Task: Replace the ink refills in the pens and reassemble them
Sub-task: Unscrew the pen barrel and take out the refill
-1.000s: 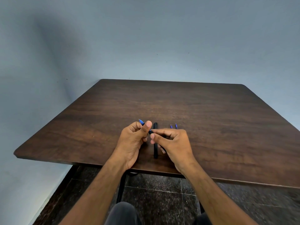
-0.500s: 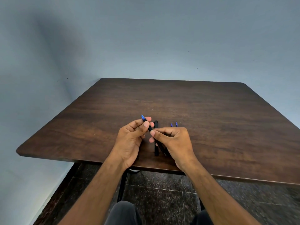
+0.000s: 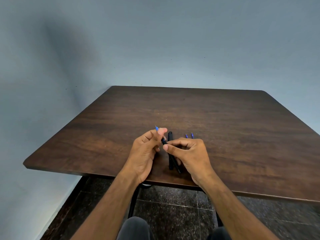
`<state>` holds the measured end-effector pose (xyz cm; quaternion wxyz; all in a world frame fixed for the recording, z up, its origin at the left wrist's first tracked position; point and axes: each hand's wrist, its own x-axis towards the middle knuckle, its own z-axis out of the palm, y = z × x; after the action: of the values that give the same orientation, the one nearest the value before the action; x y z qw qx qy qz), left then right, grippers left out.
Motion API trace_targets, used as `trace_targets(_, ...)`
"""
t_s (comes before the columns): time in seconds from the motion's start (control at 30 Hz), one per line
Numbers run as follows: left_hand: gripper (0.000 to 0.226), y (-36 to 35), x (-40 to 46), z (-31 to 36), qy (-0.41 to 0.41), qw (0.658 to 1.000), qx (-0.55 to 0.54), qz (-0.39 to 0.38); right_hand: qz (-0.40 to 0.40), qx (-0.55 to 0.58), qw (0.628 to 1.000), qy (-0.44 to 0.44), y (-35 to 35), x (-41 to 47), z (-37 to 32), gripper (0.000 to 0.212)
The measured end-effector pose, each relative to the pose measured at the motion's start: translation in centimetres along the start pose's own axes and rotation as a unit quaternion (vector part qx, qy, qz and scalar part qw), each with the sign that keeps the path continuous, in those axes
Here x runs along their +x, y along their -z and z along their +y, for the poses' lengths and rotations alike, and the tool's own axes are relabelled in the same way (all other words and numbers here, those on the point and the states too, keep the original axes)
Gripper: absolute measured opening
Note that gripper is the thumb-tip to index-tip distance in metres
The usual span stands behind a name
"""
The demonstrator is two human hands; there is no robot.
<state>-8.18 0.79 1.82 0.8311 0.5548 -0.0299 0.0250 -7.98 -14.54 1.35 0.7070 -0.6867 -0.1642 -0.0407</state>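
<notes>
My left hand (image 3: 147,149) pinches the front end of a black pen whose blue refill tip (image 3: 156,128) sticks out past my thumb. My right hand (image 3: 188,155) grips the same pen's black barrel (image 3: 177,166), which slants down to the right under my fingers. A second black pen (image 3: 170,141) lies on the wooden table (image 3: 242,135) between my hands, pointing away from me. Two blue refill tips (image 3: 189,135) show just beyond my right knuckles; the rest of those refills is hidden by my hand.
The table's near edge (image 3: 259,196) runs just under my wrists, with dark speckled floor tiles (image 3: 173,201) below. A grey wall (image 3: 155,49) stands behind the table. My knees (image 3: 135,227) show at the bottom.
The pen in my hands has lifted slightly and its blue tip now points further up and left. My right hand has shifted along the barrel, so the barrel's rear end shows below it.
</notes>
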Motion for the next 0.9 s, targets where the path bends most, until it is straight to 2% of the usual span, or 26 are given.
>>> trace_targets(0.1, 0.034, 0.22, -0.03, 0.08, 0.001, 0.999, 0.029, -0.016, 0.018, 0.007, 1.0, -0.013, 0.05, 0.02, 0.1, 0.006)
trace_targets(0.3, 0.026, 0.25, -0.05, -0.12, 0.007, 1.0, -0.013, -0.007, 0.02, 0.009, 1.0, -0.017, 0.01, 0.03, 0.07, 0.009)
trace_targets(0.47, 0.005, 0.23, 0.1, -0.3, 0.015, 0.999, -0.032, 0.005, 0.014, -0.007, 1.0, -0.013, -0.03, -0.06, -0.22, 0.016)
trace_targets(0.53, 0.008, 0.14, 0.04, -0.18, 0.014, 0.999, -0.032, 0.004, 0.016, -0.011, 1.0, -0.016, 0.01, -0.1, -0.25, 0.014)
trace_targets(0.67, 0.033, 0.14, -0.14, 0.13, -0.003, 1.0, -0.008, -0.002, 0.026, -0.007, 0.999, -0.02, 0.04, -0.06, -0.2, 0.009)
trace_targets(0.9, 0.032, 0.17, -0.11, 0.03, 0.009, 1.0, -0.027, 0.005, 0.028, -0.006, 0.999, -0.023, 0.11, 0.0, 0.17, 0.004)
